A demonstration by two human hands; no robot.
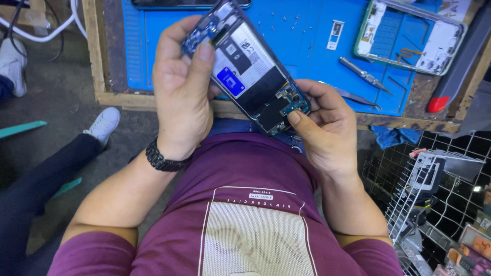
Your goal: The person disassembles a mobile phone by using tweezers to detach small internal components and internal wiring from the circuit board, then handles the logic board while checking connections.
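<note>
Above bench, opened phone held in both my hands: left hand grips top edge, right hand pinches bottom. Light, stiff, fragile; exposed boards, so hold by frame edges.

mat: matt blue, prob. rubber | bench edge: rough wood

Phone: black insides, white and blue labels. Mat blue. Shirt maroon. Watch black.

Both hands, left hand, right hand, gripping opened phone, blue mat
</note>
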